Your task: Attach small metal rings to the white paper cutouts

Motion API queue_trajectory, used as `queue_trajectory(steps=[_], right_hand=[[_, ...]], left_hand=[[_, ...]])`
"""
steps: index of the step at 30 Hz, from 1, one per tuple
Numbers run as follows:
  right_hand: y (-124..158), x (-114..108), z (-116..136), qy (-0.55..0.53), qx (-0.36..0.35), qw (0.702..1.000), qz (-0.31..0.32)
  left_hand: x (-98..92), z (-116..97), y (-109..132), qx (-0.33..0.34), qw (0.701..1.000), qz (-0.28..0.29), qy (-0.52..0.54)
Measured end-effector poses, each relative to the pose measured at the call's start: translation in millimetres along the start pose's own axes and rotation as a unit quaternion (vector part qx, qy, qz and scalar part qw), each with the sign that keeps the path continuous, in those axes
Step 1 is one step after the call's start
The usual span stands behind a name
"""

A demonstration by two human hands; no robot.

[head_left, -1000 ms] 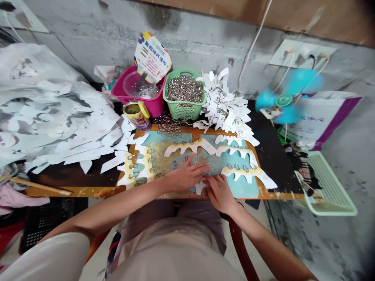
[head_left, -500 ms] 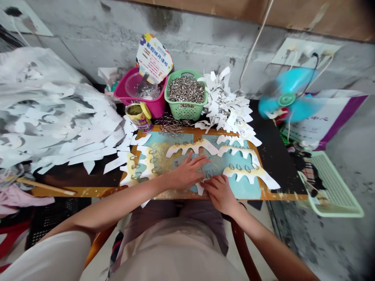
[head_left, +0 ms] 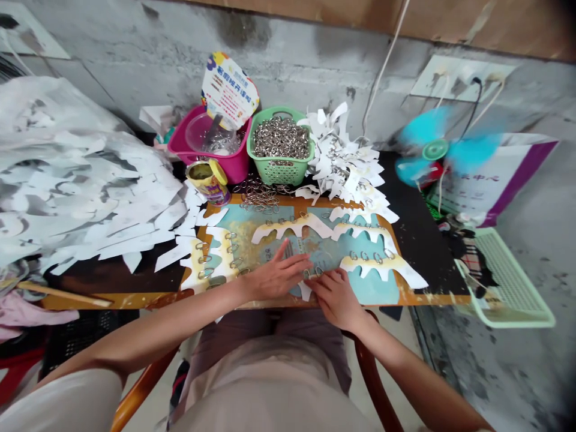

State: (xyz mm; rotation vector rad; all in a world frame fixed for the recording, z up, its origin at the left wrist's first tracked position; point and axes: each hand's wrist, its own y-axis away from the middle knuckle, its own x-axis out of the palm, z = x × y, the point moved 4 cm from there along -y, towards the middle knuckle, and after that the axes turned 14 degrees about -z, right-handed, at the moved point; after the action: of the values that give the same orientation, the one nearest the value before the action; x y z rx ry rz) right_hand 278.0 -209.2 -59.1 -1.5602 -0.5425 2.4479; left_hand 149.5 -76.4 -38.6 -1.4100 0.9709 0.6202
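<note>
Close to the board's front edge, a scalloped white paper cut-out [head_left: 305,291] lies mostly hidden under both hands. Two oval metal rings [head_left: 313,273] show at its upper edge, between my hands. My left hand [head_left: 276,277] hovers over or rests on its left part, fingers stretched out and thumb apart, nothing visible in it. My right hand [head_left: 336,294] has bent fingers pressed on the cut-out's right part, near the rings. Around them lie similar cut-outs with rings on yellowish, glue-like bands: one behind [head_left: 292,227], one at right [head_left: 382,266], others at left [head_left: 225,252].
Loose rings [head_left: 258,195] lie behind the blue-and-brown work board [head_left: 270,211]. A green basket of rings [head_left: 281,171], a pink basket [head_left: 238,168] and an open can [head_left: 209,183] stand there. Paper piles [head_left: 90,198] fill the left; a spinning fan [head_left: 435,150] is right.
My left hand has drawn slightly back and down, its fingers lower over the cut-out. Two rings now show beside my right fingers, where one showed before. The view has shifted slightly.
</note>
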Motion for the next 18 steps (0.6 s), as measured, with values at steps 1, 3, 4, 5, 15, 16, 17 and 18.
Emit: queue_trajectory(steps=[1,3,4,5,15,16,17,18], right_hand=[[0,0,0,0.0,-0.003,1.0,0.002],[0,-1,0,-0.002,-0.003,1.0,0.001],[-1,-2,0,-0.004,-0.002,1.0,0.0],[-1,-2,1,-0.005,-0.001,1.0,0.0],[-3,-4,2,-0.005,0.023,1.0,-0.002],[-4,-3,2,-0.007,0.029,1.0,-0.004],[-4,-3,2,-0.009,0.034,0.999,-0.005],[-6,-3,2,-0.01,0.036,0.999,-0.008]], left_hand=[[-2.6,1,1,-0.026,1.0,-0.004,0.005],[-5.6,1,2,-0.063,0.998,-0.014,0.018],[-5.7,1,2,-0.064,0.997,-0.023,0.025],[-4.7,0,1,-0.054,0.998,-0.03,0.031],[8.8,2,0,-0.022,0.998,-0.037,0.056],[8.2,2,0,-0.03,0.997,-0.03,0.062],[7.6,2,0,-0.037,0.997,-0.026,0.067],[6.9,1,1,-0.043,0.996,-0.025,0.069]])
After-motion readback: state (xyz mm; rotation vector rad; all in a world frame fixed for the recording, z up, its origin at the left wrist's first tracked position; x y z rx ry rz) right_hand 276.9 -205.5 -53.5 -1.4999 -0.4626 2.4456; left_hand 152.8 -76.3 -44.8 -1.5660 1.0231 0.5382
